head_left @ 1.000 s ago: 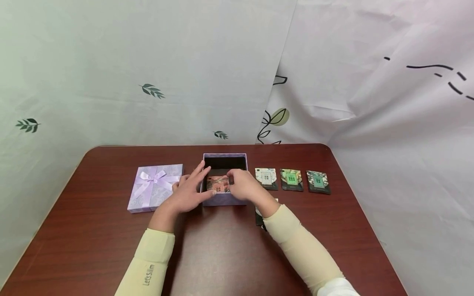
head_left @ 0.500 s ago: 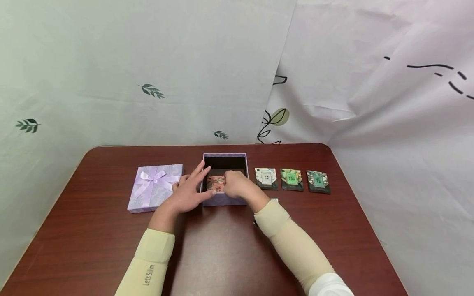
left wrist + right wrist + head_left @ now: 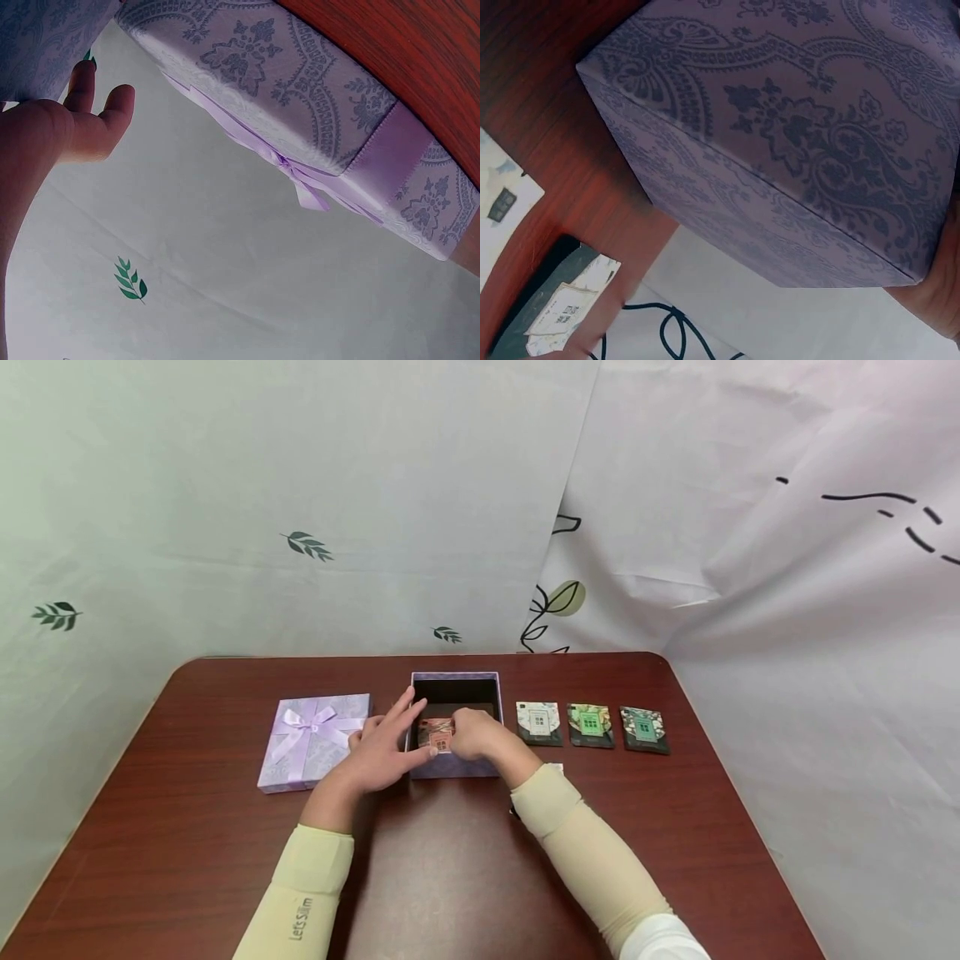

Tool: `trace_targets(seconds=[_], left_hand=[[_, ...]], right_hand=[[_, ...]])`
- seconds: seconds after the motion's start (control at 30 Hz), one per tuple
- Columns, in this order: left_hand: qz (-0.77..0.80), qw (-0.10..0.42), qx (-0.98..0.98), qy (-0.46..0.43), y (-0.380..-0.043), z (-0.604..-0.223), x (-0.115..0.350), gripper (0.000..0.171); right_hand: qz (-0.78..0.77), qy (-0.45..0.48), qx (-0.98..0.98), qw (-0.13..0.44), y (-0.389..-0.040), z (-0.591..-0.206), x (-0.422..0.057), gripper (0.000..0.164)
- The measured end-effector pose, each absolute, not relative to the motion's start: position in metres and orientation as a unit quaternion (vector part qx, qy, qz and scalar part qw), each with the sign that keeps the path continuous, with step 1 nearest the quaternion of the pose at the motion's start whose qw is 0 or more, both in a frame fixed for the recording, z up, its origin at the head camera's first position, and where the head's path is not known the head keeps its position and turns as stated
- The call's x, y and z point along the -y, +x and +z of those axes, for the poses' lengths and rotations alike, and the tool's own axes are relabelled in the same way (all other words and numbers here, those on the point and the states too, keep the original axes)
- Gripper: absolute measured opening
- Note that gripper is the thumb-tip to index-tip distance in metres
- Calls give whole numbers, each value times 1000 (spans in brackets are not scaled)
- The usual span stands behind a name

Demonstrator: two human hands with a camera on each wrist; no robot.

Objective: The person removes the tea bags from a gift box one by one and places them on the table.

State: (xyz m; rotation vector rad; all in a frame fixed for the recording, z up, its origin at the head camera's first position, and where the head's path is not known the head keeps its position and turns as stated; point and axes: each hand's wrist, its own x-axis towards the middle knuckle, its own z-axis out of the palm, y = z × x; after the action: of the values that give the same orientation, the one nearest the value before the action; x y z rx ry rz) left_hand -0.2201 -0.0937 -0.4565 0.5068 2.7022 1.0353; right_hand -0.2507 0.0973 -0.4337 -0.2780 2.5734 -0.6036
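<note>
A lidless lavender patterned box (image 3: pixel 453 767) with a dark inside stands mid-table. Inside, at its near left, lies a reddish sachet (image 3: pixel 438 739) with a printed label. My left hand (image 3: pixel 382 747) rests along the box's left wall, fingers spread and straight, thumb at the front rim. My right hand (image 3: pixel 480 737) reaches into the box with curled fingers at the sachet's right part and seems to pinch it; the fingertips are hidden. In the left wrist view, my left fingers (image 3: pixel 112 120) show beside the box (image 3: pixel 45 45). The right wrist view mostly shows the box's outer walls (image 3: pixel 780 135).
The lavender lid (image 3: pixel 330 752) with a ribbon bow lies left of the box. To the right, a white sachet (image 3: pixel 538 723), a green sachet (image 3: pixel 591 725) and a dark teal sachet (image 3: pixel 643 729) lie in a row. Another sachet (image 3: pixel 557 767) is mostly hidden below my right forearm.
My right hand has shifted left inside the box and now covers more of the reddish sachet. My left hand, the box and the lid have stayed in place.
</note>
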Motion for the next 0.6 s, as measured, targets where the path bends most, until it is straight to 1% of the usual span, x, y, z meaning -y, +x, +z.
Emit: trace_targets(seconds=[0.1, 0.23, 0.33, 0.53, 0.6], left_hand=[[351, 101, -915, 172, -220, -457, 93, 81], [352, 101, -914, 173, -220, -457, 94, 81], [352, 99, -914, 174, -220, -457, 94, 81], [352, 99, -915, 172, -220, -457, 93, 81], [352, 99, -915, 172, -220, -456, 93, 81]], right_hand=[[-219, -99, -941, 238, -251, -435, -97, 22], [-230, -100, -939, 234, -251, -436, -96, 32], [-240, -98, -938, 228, -251, -436, -96, 37], [-234, -97, -939, 233, -253, -438, -95, 40], [-234, -102, -938, 235, -254, -439, -96, 39]])
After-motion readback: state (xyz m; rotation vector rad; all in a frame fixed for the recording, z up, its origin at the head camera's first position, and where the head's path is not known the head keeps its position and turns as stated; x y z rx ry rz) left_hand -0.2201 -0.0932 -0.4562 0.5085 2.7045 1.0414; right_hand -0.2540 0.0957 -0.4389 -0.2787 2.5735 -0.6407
